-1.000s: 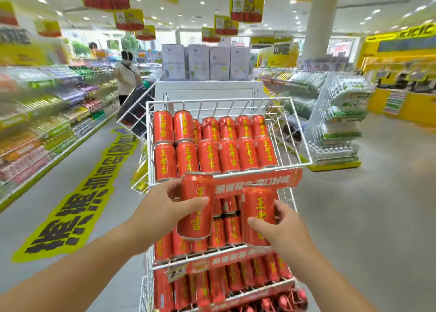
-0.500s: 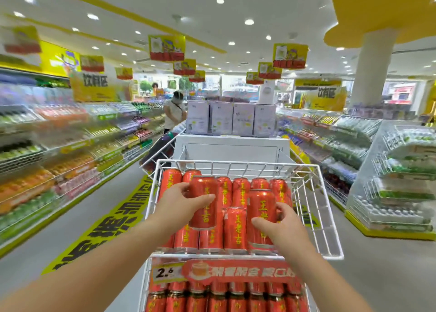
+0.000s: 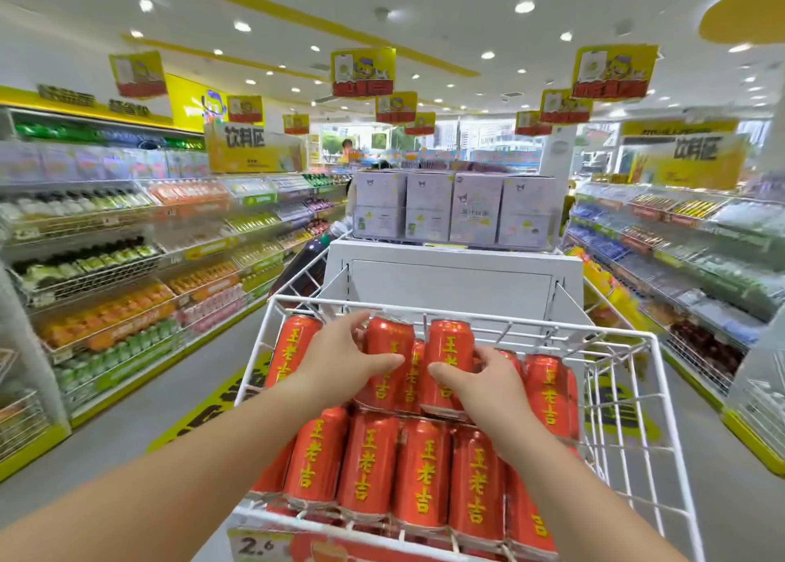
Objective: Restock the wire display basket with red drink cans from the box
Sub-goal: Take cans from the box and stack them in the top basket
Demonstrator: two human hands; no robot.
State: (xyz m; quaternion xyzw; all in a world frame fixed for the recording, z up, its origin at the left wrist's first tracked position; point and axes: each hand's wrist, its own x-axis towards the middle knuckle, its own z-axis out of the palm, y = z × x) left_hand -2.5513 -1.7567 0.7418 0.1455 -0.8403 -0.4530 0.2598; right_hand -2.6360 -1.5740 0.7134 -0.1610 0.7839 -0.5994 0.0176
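Observation:
A white wire display basket stands right in front of me, with several red drink cans with yellow characters lying in rows inside. My left hand grips one red can at the back row, fingers curled round its left side. Beside it my right hand holds a second red can, thumb across its front. Both cans lie over the back row, above the front row of cans. The box is not in view.
A white stand behind the basket carries pale cartons. Stocked drink shelves line the aisle on the left and on the right. A price tag reading 2.6 hangs on the basket's front rail.
Both hands have carried their cans up over the front rail and back into the top basket. The view has tilted upward, and the lower tiers have dropped out of sight.

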